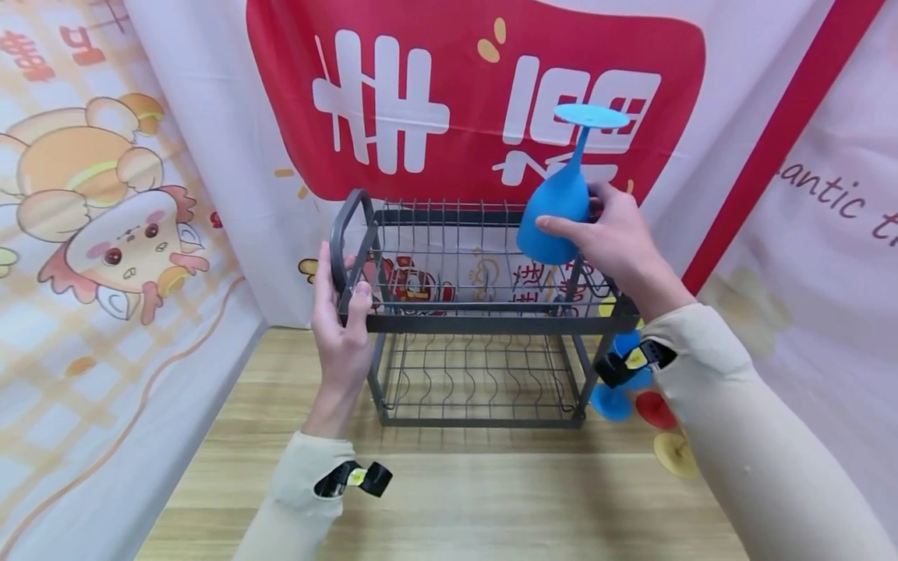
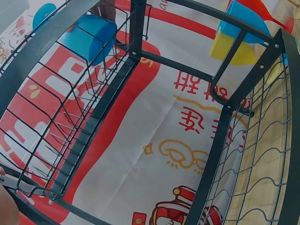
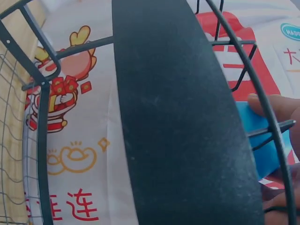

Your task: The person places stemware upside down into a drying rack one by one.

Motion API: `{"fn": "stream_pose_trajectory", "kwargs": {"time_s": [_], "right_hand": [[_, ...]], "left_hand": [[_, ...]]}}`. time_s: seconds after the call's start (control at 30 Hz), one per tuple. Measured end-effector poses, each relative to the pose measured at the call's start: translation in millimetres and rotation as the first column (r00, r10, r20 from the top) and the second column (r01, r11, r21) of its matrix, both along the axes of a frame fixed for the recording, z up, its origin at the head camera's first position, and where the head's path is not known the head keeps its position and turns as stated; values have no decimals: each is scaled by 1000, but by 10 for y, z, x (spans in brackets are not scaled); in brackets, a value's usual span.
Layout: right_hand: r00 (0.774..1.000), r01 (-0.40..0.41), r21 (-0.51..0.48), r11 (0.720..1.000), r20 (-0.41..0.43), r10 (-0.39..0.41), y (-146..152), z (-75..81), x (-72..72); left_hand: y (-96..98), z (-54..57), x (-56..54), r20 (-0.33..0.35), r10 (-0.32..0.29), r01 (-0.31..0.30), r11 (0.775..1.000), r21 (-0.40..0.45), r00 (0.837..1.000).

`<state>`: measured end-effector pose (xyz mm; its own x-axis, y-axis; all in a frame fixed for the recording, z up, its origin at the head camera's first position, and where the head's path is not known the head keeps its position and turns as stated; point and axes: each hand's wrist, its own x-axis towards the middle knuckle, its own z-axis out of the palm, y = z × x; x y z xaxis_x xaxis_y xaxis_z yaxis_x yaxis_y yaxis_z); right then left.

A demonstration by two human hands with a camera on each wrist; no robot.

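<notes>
A dark grey two-tier wire dish rack (image 1: 491,324) stands on the wooden table. My left hand (image 1: 342,327) holds its upper left end, with the thumb in front and the fingers along the outer side. Upside down over the right part of the upper tier is a blue goblet (image 1: 559,195), its round foot on top. My right hand (image 1: 617,238) grips this goblet by the bowl, thumb towards me. In the left wrist view, the blue goblet (image 2: 96,40) shows behind the wires; in the right wrist view, a rack bar partly hides it.
Right of the rack, partly behind my right forearm, are more goblets: a blue one (image 1: 612,403), a red one (image 1: 655,409) and a yellow one (image 1: 675,454). Printed cloth (image 1: 295,164) hangs behind and at both sides. Wooden tabletop (image 1: 449,499) lies in front of the rack.
</notes>
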<state>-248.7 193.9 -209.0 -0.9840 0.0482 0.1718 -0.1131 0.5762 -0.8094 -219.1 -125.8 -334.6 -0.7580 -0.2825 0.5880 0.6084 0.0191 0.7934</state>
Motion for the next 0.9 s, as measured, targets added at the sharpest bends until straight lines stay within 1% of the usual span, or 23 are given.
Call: {"fn": "stream_pose_trajectory", "kwargs": {"time_s": [0.23,0.47,0.7,0.9], "right_hand": [[998,-2,88,996,56,-3,-20,-21,-34],[996,-5,119,993,94,-6,-20,-51,-47],[995,-6,158,987,104,-11,-22,-63,-51],[994,-5,174,985,112,-15,-31,-78,-66]], "left_hand": [[-8,4,1,-3,-3,3,1000,2,1000],[-7,3,-2,0,6,-6,1000,-8,1000],[-8,-2,-11,-12,-7,7,1000,-5,1000],[-12,-3,-13,-8,-1,1,1000,-11,1000]]}}
